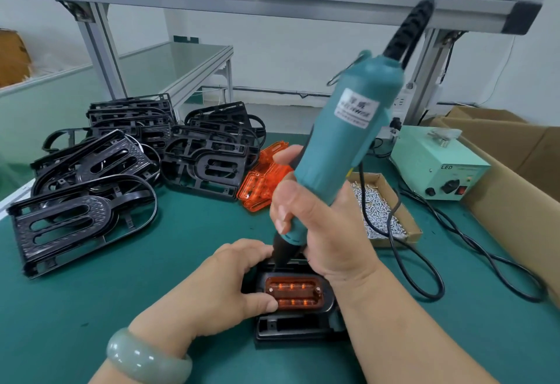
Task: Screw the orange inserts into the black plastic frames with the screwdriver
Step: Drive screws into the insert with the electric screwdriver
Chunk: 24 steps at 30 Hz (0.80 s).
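Note:
A black plastic frame lies on the green mat in front of me with an orange insert seated in it. My left hand grips the frame's left side, thumb touching the insert's lower left corner. My right hand grips a teal electric screwdriver, held nearly upright. Its black tip comes down at the insert's upper left corner. A screw head shows at the insert's right end.
Piles of black frames fill the left and back of the mat. Spare orange inserts lie behind my hands. A cardboard tray of screws and a pale green power box with cables stand to the right, beside a large carton.

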### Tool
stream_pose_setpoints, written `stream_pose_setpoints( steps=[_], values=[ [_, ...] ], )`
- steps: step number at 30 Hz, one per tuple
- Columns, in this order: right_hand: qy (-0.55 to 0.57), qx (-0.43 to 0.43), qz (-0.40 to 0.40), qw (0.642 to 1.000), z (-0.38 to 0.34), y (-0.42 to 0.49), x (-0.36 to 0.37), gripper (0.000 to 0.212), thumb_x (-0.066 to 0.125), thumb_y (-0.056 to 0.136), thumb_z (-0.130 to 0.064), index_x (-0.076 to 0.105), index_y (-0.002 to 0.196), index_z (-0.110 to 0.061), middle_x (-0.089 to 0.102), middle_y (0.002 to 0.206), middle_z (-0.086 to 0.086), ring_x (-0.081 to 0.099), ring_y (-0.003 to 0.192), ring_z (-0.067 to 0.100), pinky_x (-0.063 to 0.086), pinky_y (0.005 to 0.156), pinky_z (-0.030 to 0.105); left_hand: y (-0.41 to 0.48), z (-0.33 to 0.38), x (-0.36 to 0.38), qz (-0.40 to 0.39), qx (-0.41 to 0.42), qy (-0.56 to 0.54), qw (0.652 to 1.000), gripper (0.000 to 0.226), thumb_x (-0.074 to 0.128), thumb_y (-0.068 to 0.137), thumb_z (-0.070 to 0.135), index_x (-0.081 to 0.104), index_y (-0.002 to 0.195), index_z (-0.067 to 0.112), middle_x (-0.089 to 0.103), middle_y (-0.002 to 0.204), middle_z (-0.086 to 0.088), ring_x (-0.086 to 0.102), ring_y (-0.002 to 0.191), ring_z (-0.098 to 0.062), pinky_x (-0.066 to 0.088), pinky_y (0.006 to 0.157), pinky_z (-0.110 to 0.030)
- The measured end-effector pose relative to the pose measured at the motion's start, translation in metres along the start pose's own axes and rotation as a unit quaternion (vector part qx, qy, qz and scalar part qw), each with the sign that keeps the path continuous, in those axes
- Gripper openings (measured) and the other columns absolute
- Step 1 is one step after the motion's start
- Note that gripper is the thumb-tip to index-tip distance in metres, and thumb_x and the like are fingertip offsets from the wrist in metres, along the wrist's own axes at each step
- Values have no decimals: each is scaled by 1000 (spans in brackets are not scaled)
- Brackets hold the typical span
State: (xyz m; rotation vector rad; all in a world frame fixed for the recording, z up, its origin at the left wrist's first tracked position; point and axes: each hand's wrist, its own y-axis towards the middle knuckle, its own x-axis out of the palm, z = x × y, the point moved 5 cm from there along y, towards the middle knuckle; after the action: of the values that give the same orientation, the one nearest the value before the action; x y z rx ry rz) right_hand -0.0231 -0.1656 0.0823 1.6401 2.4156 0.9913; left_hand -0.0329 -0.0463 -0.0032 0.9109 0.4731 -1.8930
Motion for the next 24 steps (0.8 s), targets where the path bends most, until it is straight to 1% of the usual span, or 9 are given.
stream_pose_setpoints(
  steps=[2, 5, 9, 13, 16, 18, 19, 22, 24],
  values=[
    [-1, -18, 15, 1000, -8, 3, -5, 21, 65, 78, -17, 65, 98, -23, 52, 53, -4, 46, 45, 12, 41, 50, 23, 1, -4, 1, 0, -14, 8, 1000, 68, 76, 73, 40, 46, 134, 39, 44, 126, 26, 39, 113, 0, 34, 102, -23],
    [9, -39, 47, 998, -17, 2, -16, 18, 65, 79, -17, 67, 95, -25, 52, 54, -5, 46, 45, 12, 42, 51, 24, 0, -4, 0, 11, -15, 11, 1000, 76, 76, 73, 40, 39, 140, 37, 39, 134, 24, 37, 118, 0, 31, 107, -23],
    [18, -51, 130, 990, -26, -5, -39, 17, 62, 82, -10, 60, 97, -17, 50, 53, -4, 45, 45, 11, 42, 50, 22, 0, -5, 0, 8, -22, 16, 1000, 78, 75, 73, 42, 36, 140, 39, 35, 129, 31, 36, 109, 6, 30, 99, -13],
    [43, -77, 232, 969, -33, -18, -69, 15, 55, 85, -13, 57, 100, -16, 48, 54, -4, 44, 47, 10, 42, 52, 22, 1, -8, 0, 1, -40, 7, 999, 78, 76, 70, 45, 36, 137, 45, 33, 122, 41, 40, 105, 12, 32, 91, -9],
    [66, -83, 299, 948, -27, -28, -86, 14, 54, 87, -18, 55, 101, -19, 47, 53, -6, 44, 47, 8, 42, 54, 20, 0, -8, -1, -1, -48, -3, 999, 76, 70, 62, 59, 40, 132, 49, 36, 119, 43, 42, 102, 14, 35, 86, -8],
    [85, -75, 325, 939, -19, -34, -92, 12, 56, 90, -21, 54, 102, -20, 47, 54, -8, 44, 47, 7, 42, 54, 18, 0, -6, -2, 13, -54, -8, 998, 71, 62, 57, 72, 45, 124, 51, 41, 115, 43, 43, 99, 17, 36, 79, -5],
    [100, -67, 334, 935, -15, -36, -94, 14, 56, 88, -23, 54, 102, -20, 47, 54, -8, 44, 47, 6, 43, 54, 17, 1, -5, -3, 28, -59, -9, 998, 65, 61, 61, 72, 48, 121, 51, 45, 111, 40, 45, 96, 18, 36, 76, -4],
    [139, -52, 356, 923, -9, -40, -99, 22, 56, 82, -29, 55, 102, -21, 47, 55, -8, 45, 47, 6, 44, 54, 17, 8, -1, -6, 93, -55, 20, 994, 42, 62, 77, 57, 59, 116, 40, 53, 100, 32, 48, 96, 13, 34, 77, -4],
    [147, -54, 365, 918, -7, -41, -101, 24, 57, 81, -31, 55, 102, -22, 47, 56, -8, 45, 48, 6, 44, 55, 17, 14, 7, -8, 126, -34, 59, 990, 37, 61, 82, 50, 62, 115, 35, 54, 107, 27, 44, 108, 5, 31, 86, -9]
  ],
)
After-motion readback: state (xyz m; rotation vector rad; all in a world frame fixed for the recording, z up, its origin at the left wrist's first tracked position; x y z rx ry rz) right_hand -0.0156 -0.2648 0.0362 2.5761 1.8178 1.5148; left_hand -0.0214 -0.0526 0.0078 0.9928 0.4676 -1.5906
